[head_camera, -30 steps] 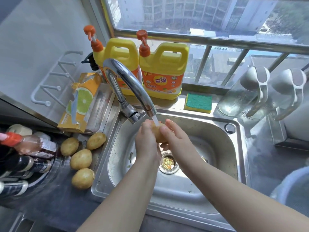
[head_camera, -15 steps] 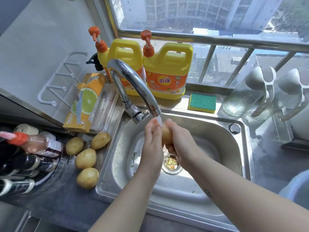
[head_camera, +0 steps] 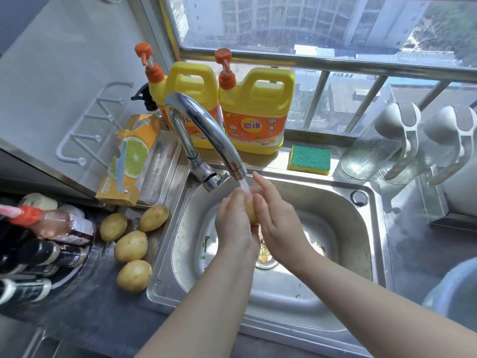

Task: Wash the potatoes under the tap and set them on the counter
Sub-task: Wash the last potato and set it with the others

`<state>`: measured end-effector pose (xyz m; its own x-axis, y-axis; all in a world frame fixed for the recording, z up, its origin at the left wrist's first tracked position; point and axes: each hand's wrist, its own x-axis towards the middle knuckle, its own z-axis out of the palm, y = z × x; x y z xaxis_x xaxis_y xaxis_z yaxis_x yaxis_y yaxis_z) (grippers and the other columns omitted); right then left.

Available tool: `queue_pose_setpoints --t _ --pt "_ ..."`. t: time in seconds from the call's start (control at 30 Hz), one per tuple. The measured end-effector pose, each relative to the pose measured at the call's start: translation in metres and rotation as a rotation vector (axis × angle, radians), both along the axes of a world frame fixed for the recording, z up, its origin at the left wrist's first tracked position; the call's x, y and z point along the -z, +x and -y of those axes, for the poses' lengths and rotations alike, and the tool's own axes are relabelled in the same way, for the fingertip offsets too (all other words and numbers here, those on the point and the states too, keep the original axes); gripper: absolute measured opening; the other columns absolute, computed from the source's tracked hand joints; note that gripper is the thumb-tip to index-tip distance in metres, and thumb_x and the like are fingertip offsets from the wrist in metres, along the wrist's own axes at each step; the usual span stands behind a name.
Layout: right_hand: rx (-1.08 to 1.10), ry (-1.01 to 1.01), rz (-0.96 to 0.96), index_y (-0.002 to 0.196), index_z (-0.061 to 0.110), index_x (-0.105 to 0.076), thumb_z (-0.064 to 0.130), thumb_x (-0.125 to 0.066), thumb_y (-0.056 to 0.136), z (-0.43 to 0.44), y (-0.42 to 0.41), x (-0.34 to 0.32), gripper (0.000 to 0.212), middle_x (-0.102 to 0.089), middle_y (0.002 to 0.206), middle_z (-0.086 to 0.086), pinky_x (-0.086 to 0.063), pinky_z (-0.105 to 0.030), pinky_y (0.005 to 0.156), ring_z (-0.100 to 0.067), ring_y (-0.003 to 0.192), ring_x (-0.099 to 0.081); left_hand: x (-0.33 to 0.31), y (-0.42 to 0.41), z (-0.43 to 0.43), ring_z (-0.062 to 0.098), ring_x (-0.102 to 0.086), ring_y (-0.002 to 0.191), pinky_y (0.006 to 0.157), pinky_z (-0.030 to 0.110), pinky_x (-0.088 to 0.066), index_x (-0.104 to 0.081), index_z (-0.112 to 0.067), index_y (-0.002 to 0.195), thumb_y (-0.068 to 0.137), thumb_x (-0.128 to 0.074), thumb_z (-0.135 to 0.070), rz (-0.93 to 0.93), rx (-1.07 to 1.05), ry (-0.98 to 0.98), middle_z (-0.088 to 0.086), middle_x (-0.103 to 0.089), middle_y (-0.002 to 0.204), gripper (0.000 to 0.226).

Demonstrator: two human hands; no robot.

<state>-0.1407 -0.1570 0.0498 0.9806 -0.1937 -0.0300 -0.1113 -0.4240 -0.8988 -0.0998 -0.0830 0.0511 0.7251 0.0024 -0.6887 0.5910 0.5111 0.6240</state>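
Observation:
Water runs from the chrome tap (head_camera: 206, 135) onto a small yellow potato (head_camera: 251, 210) held over the steel sink (head_camera: 361, 228). My left hand (head_camera: 236, 223) and my right hand (head_camera: 277, 218) cup the potato between them, so only a strip of it shows. Several more potatoes (head_camera: 131, 246) lie on the dark counter (head_camera: 98, 321) just left of the sink.
Two yellow detergent jugs (head_camera: 258, 112) and a green-yellow sponge (head_camera: 309, 158) stand on the sill behind the sink. A lemon-printed box (head_camera: 129, 158) and sauce bottles (head_camera: 38, 244) crowd the left. Glass jugs (head_camera: 382, 143) lie at the right.
Both hands stay under the stream, shifting slightly around the potato as they rub it. The potatoes on the counter have not moved.

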Motion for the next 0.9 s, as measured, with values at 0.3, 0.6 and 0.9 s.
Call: queue_pose_setpoints --t 0.3,0.6,0.9 --pt "0.096 0.63 -0.398 0.142 0.017 -0.051 0.034 -0.052 0.104 -0.004 0.006 -0.012 0.042 -0.062 0.124 -0.002 -0.045 -0.024 0.069 -0.013 0.09 -0.063 0.008 0.003 -0.007 0.03 -0.071 0.089 0.062 0.037 -0.054 -0.076 -0.023 0.093 0.096 -0.049 -0.031 0.133 -0.065 0.243 0.009 -0.075 0.102 0.029" --pt "0.239 0.883 -0.643 0.1 0.023 -0.068 0.057 -0.065 0.09 0.004 0.02 -0.012 0.036 -0.055 0.064 0.006 -0.036 -0.018 0.046 -0.005 0.047 -0.044 0.023 -0.017 -0.022 0.007 -0.057 0.127 0.105 0.03 -0.044 -0.047 -0.039 0.143 0.097 -0.043 -0.047 0.45 0.353 0.241 -0.008 -0.06 0.14 0.047" --pt "0.285 0.614 -0.212 0.091 0.018 -0.074 0.033 -0.045 0.106 -0.007 0.011 -0.005 0.036 -0.071 0.072 0.008 -0.051 -0.025 0.063 -0.005 0.067 -0.065 0.001 -0.017 -0.003 0.017 -0.071 0.094 0.078 0.027 -0.057 -0.069 -0.009 0.11 0.095 -0.06 -0.018 0.274 0.077 -0.005 0.01 -0.072 0.106 0.019"
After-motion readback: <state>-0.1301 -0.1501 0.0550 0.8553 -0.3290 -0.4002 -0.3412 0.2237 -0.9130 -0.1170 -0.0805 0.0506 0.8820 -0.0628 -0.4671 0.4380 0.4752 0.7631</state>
